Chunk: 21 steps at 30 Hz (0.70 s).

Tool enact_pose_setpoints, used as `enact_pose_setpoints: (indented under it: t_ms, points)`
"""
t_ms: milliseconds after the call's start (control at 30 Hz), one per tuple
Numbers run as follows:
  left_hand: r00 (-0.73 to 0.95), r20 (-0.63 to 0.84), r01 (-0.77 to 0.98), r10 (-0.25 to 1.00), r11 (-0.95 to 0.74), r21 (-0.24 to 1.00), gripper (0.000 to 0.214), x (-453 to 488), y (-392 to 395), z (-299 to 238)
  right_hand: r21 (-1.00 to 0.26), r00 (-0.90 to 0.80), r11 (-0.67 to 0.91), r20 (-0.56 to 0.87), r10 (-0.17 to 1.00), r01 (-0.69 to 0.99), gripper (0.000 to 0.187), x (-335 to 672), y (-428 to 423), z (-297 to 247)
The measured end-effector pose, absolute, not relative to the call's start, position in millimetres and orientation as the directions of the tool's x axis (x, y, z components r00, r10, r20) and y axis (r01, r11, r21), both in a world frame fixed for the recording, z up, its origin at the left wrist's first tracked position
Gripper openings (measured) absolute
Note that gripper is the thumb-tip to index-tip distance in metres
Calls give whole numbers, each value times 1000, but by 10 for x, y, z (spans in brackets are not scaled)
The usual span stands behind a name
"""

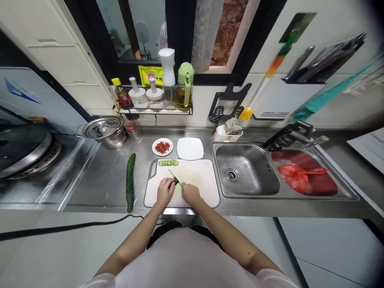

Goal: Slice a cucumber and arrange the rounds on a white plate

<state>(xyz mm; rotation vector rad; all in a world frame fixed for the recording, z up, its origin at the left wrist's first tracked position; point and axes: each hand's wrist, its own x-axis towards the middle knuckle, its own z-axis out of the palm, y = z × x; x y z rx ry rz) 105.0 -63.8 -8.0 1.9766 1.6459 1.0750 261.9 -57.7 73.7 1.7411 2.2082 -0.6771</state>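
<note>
My right hand (pixel 191 194) is closed round the handle of a knife (pixel 171 173), whose blade points up and left over the white cutting board (pixel 153 196). Beside it, the fingers of my left hand (pixel 165 192) press on a short dark-green piece of cucumber (pixel 176 181), at the blade. Most of that piece is hidden by fingers and knife. A row of overlapping cucumber slices (pixel 168 163) lies along the board's upper left edge. To the left of the board, a whole cucumber (pixel 130 182) rests lengthwise on the steel counter.
Behind the board stand a plate of chopped red pieces (pixel 162 147) and a white square plate (pixel 190 148). A lidded steel pot (pixel 109 134) and a small jar (pixel 133 131) are back left. At right is a double sink (pixel 249 172) with a red bag (pixel 295 178).
</note>
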Motion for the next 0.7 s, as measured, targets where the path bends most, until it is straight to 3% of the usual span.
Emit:
enact_pose_setpoints:
  t_ms: [467,600,700]
  points:
    - [-156,313,648,937,-142,748,32,1030,-543,75,-182,-167,87,-492,854,979,26,2952,-804,753]
    - [-64,373,690,926,-229,687,30,1061,-436,256,-122,-145,98,-471,870,988,27,3017,-804,776]
    - [117,343,719,932,-318,618,26,1120,-367,426,-90,-136,106,-466,875,990,27,3046,-798,774]
